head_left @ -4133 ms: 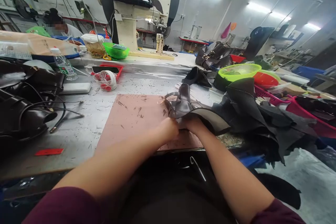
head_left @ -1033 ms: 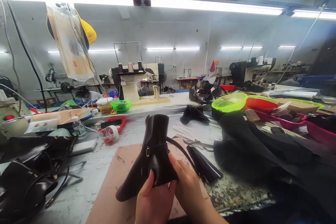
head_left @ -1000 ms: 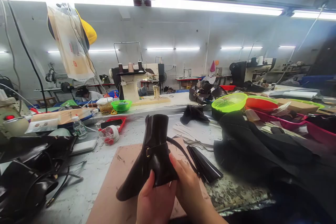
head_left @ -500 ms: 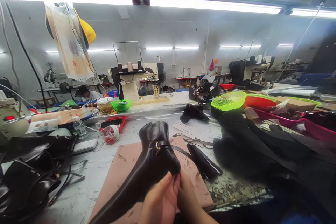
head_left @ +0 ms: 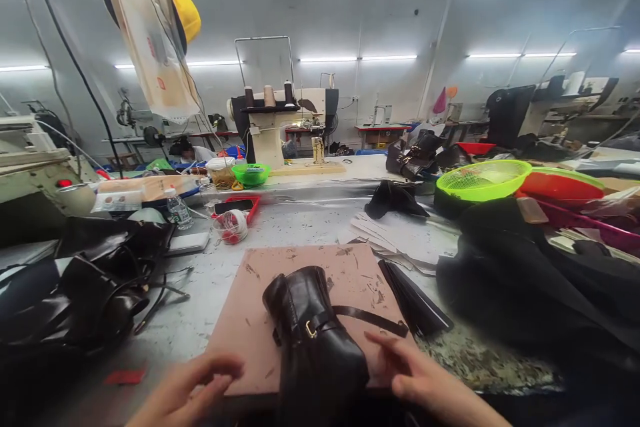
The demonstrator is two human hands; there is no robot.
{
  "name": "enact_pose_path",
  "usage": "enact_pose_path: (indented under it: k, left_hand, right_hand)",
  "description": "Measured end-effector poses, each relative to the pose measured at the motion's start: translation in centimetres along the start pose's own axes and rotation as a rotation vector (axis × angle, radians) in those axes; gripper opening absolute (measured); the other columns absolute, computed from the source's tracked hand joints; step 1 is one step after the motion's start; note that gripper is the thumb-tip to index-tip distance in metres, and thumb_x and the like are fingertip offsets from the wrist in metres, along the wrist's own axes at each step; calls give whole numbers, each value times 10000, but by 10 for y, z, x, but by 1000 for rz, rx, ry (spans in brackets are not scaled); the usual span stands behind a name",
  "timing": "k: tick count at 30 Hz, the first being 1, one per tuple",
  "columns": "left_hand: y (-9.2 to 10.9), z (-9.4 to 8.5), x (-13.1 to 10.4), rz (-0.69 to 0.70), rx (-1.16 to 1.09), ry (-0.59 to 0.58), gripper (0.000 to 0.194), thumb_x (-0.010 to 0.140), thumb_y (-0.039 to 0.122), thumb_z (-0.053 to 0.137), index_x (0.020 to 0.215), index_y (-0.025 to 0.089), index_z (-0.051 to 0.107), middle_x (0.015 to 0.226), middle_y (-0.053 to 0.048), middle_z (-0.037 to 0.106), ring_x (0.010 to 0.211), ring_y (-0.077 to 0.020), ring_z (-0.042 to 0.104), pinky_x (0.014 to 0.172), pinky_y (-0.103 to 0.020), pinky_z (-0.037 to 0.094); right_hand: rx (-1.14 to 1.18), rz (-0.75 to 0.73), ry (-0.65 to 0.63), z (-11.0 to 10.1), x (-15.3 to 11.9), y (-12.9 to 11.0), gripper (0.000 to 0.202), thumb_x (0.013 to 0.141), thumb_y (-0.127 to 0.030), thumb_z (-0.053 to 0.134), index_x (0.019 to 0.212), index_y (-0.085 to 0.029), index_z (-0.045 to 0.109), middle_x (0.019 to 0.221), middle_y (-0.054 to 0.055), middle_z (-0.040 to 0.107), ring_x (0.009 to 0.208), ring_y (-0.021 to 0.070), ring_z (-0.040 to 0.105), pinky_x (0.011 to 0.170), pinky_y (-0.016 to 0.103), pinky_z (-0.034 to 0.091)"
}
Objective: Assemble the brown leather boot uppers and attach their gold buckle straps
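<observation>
While the dark leather boot upper lies across the pink board, its lower end running past the near edge, both hands are let go: the left hand, slightly blurred, hovers with fingers parted at the board's near-left corner, and the right hand spreads loosely just beside the boot's rounded heel, near the free end of its strap. Over to the right I see black strips lying along the board, white sheets just beyond.

From here I see a bare left hand and bare right hand flanking a gold-buckled, glossy black leather boot.
</observation>
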State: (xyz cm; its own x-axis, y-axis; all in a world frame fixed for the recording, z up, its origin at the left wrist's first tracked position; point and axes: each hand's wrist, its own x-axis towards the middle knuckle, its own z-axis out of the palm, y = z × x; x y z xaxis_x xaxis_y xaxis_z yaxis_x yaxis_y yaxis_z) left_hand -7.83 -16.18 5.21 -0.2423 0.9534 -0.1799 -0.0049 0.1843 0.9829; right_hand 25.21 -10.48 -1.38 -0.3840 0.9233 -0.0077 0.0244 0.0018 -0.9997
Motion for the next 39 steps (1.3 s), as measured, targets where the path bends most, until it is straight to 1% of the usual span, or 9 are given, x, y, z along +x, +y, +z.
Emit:
enact_pose_path:
  k: [4, 8, 12, 18, 21, 24, 28, 33, 39]
  left_hand:
    - [-24, 30, 40, 241, 525, -129, 383, 541, 184, 713, 912, 282, 697, 1243, -72, 541, 1190, -364, 415, 1047, -499, 239]
    - [-33, 53, 53, 508, 707, -222, 175, 667, 146, 556, 743, 233, 688, 1235, -99, 544, 1163, -328, 458, 977, -458, 363]
    - [-17, 42, 48, 691, 1069, -282, 207, 700, 121, 510, 826, 215, 645, 1058, -86, 629, 1076, -290, 507, 907, -443, 412]
    - [5, 14, 44, 746, 1355, -299, 40, 703, 199, 557, 671, 188, 577, 1175, -88, 563, 1119, -320, 458, 917, -440, 364]
    - [19, 13, 37, 470, 1314, -409, 164, 737, 321, 538, 649, 183, 536, 1002, -90, 626, 958, -292, 536, 792, -384, 411]
    - [33, 22, 24, 133, 1133, -440, 143, 722, 325, 537, 774, 193, 521, 738, -19, 595, 692, -200, 537, 619, -287, 400]
    - [42, 35, 10, -91, 531, -687, 244, 719, 397, 573, 850, 199, 521, 814, -9, 548, 713, -167, 538, 617, -252, 415]
    - [36, 49, 8, -32, -3, -973, 543, 664, 524, 631, 1090, 198, 543, 975, -55, 565, 902, -217, 533, 793, -315, 408]
    - [26, 72, 12, 146, 349, -645, 165, 784, 332, 548, 864, 200, 607, 808, -3, 572, 774, -148, 511, 703, -249, 403]
  right_hand:
    - [373, -28, 323, 1, 20, -14, 529, 646, -587, 617, 1041, -236, 607, 1086, 85, 610, 1001, 239, 568, 846, 396, 458]
    - [774, -36, 734, -3, 37, -49, 163, 781, -305, 528, 895, -220, 607, 841, 20, 647, 776, 137, 623, 739, 307, 520]
    - [901, -130, 1049, -37, 32, -78, 234, 742, -35, 392, 765, -173, 580, 516, -49, 509, 407, 45, 468, 412, 138, 429]
    - [811, -179, 1119, -68, 19, -81, 284, 839, -82, 321, 774, -208, 566, 389, -81, 335, 314, 54, 266, 314, 128, 239]
    - [639, -190, 1047, -64, 15, -77, 176, 871, -291, 388, 926, -264, 553, 399, -92, 325, 334, 67, 252, 344, 146, 254]
    - [374, -233, 784, -46, 7, -74, 493, 761, -651, 383, 904, -218, 573, 412, -84, 304, 355, 72, 212, 341, 178, 199]
    - [-81, -153, 349, -2, -7, -77, 342, 788, -513, 449, 693, -200, 545, 547, -23, 454, 495, 108, 399, 457, 222, 327]
    - [-380, -130, -109, 44, 1, -89, 147, 826, -265, 435, 827, -200, 567, 804, 17, 589, 765, 152, 542, 705, 272, 416]
    - [-282, -34, -128, 45, 17, -99, 99, 772, -229, 520, 817, -186, 597, 811, 21, 638, 784, 164, 576, 731, 284, 442]
